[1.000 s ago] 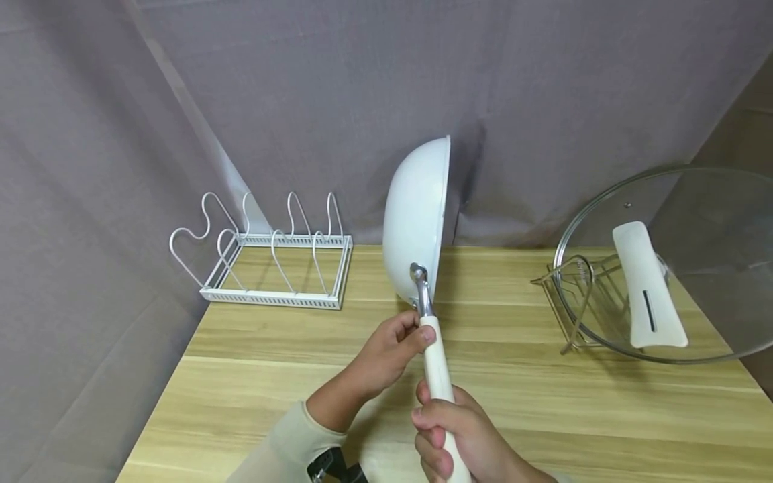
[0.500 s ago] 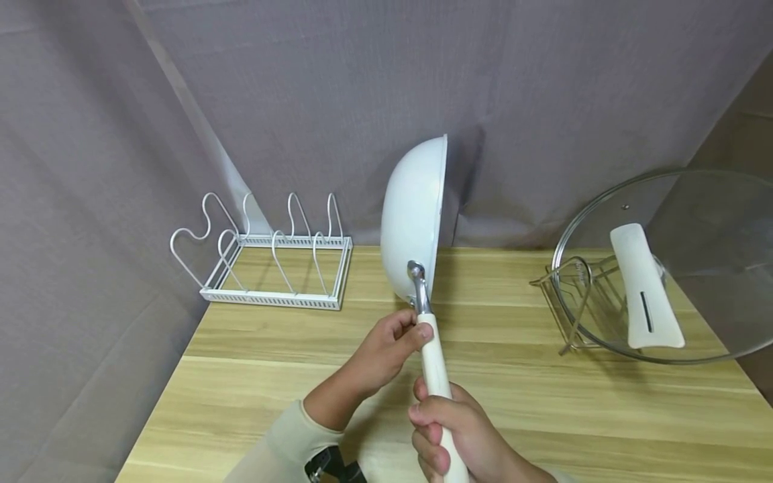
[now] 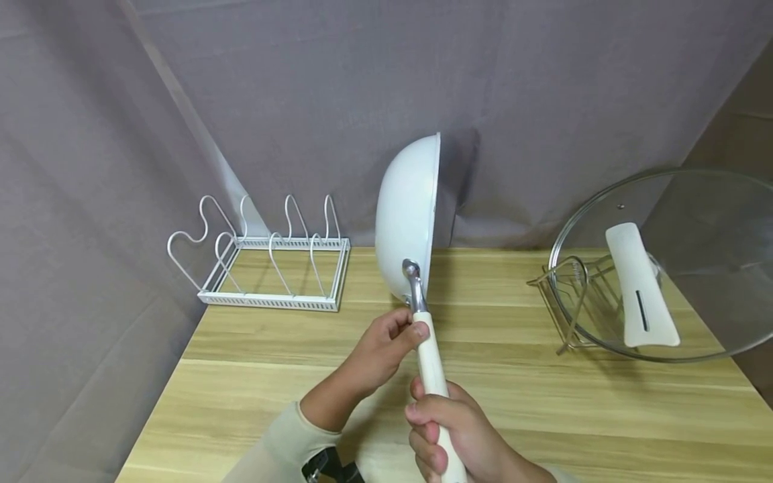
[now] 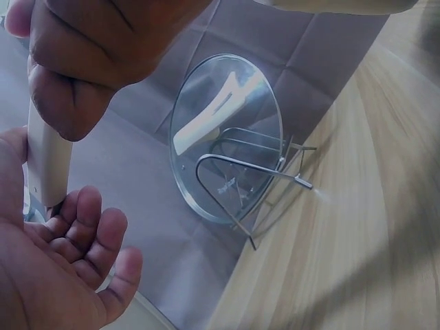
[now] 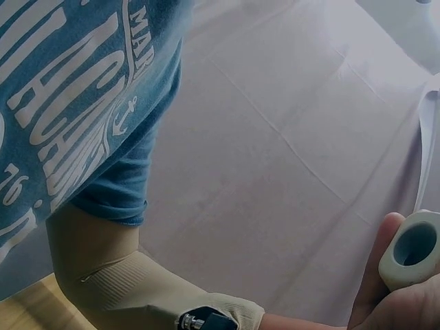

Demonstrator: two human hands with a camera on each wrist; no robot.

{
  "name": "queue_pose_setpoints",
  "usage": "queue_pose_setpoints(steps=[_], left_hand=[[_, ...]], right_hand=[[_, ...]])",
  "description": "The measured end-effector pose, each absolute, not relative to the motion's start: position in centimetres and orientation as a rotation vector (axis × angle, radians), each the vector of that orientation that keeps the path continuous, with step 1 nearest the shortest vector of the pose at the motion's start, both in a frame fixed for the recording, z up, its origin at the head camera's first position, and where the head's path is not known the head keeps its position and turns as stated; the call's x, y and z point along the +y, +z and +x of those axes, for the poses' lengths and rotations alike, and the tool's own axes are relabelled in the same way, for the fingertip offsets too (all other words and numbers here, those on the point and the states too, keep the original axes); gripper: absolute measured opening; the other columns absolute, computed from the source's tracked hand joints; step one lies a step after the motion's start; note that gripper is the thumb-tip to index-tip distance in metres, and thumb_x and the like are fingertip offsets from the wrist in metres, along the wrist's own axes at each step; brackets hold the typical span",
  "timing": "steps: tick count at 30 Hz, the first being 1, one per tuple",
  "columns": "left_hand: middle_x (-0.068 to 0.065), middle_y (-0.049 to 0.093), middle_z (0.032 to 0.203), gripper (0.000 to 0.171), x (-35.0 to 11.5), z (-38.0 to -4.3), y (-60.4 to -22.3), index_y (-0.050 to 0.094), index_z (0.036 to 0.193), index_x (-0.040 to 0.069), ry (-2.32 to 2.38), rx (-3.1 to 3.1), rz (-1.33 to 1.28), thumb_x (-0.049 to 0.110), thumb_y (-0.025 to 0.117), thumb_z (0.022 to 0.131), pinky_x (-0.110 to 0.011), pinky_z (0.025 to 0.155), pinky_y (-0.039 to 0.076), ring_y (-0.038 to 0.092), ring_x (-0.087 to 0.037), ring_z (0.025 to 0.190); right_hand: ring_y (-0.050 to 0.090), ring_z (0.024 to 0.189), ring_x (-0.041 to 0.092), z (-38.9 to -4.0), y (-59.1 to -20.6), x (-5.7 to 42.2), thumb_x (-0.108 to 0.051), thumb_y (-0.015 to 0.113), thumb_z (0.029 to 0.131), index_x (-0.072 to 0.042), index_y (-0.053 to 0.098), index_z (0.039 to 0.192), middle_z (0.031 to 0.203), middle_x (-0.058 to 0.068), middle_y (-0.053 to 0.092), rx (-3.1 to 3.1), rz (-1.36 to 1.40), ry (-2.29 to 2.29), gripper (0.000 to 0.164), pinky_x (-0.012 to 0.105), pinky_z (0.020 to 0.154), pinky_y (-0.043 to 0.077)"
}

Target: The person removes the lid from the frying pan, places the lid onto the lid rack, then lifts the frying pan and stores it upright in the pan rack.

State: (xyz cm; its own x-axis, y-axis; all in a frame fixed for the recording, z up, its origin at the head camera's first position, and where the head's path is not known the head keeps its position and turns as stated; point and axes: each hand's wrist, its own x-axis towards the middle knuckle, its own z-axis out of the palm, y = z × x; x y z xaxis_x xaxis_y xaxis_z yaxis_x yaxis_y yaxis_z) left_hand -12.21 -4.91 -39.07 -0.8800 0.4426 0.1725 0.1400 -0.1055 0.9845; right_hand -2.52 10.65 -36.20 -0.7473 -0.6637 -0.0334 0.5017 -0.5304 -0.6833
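Observation:
A white wok (image 3: 404,215) is held on its side in the head view, its open face to the right and its rounded base to the left. Its cream handle (image 3: 431,365) points toward me. Near the metal joint, my left hand (image 3: 377,349) pinches the handle with thumb on top; in the left wrist view its fingers (image 4: 86,213) curl beneath. Lower down, my right hand (image 3: 453,429) grips the handle with fingers wrapped round it. The right wrist view shows the handle's hollow end (image 5: 392,265) by the palm. The wok's inside is hidden.
A white wire pan rack (image 3: 272,300) stands on the wooden table (image 3: 253,376) to the left. At right, a glass lid (image 3: 580,208) with a cream handle (image 3: 641,288) leans in a metal wire stand (image 3: 546,302). A grey cloth (image 3: 314,100) hangs behind.
The wok and both hands drift slightly left in the head view. The rack and lid also shift a little left with the view. Both hands keep their hold.

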Motion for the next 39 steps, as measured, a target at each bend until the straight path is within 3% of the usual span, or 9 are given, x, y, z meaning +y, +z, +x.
queue_pose_setpoints(steps=[9,23,35,39], left_hand=[[0.001,0.062,0.086,0.042,-5.1,-12.1,-38.8,0.063,0.103,-0.007,2.116,1.959,0.648,0.036,0.062,0.100,-0.028,0.078,0.048,0.055,-0.014,0.085],[0.000,0.061,0.082,0.048,-5.6,-12.1,-38.5,0.064,0.101,-0.005,2.119,1.987,0.675,0.043,0.063,0.100,-0.026,0.072,0.047,0.054,-0.017,0.081],[-0.001,0.057,0.079,0.049,-5.7,-12.0,-37.9,0.063,0.098,-0.004,2.115,2.006,0.682,0.045,0.064,0.099,-0.025,0.066,0.043,0.051,-0.013,0.077],[0.001,0.058,0.080,0.051,-5.8,-12.0,-37.9,0.064,0.098,-0.004,2.118,2.013,0.684,0.047,0.064,0.099,-0.025,0.068,0.044,0.052,-0.024,0.080]], right_hand=[[0.056,0.048,0.000,-2.7,-36.1,10.4,0.001,0.043,0.097,-0.019,0.053,0.096,0.064,-0.012,0.055,0.890,-0.330,-2.264,0.022,0.019,0.044,0.050],[0.057,0.048,0.000,-2.9,-35.9,9.9,0.001,0.042,0.097,-0.019,0.053,0.097,0.065,-0.012,0.056,0.852,-0.354,-2.266,0.022,0.018,0.045,0.051],[0.057,0.049,0.001,-3.0,-35.5,9.9,0.002,0.040,0.097,-0.018,0.051,0.097,0.066,-0.011,0.055,0.848,-0.401,-2.270,0.023,0.020,0.045,0.052],[0.057,0.049,0.001,-3.0,-35.4,9.8,0.002,0.041,0.098,-0.017,0.051,0.097,0.066,-0.011,0.055,0.830,-0.408,-2.272,0.022,0.020,0.045,0.052]])
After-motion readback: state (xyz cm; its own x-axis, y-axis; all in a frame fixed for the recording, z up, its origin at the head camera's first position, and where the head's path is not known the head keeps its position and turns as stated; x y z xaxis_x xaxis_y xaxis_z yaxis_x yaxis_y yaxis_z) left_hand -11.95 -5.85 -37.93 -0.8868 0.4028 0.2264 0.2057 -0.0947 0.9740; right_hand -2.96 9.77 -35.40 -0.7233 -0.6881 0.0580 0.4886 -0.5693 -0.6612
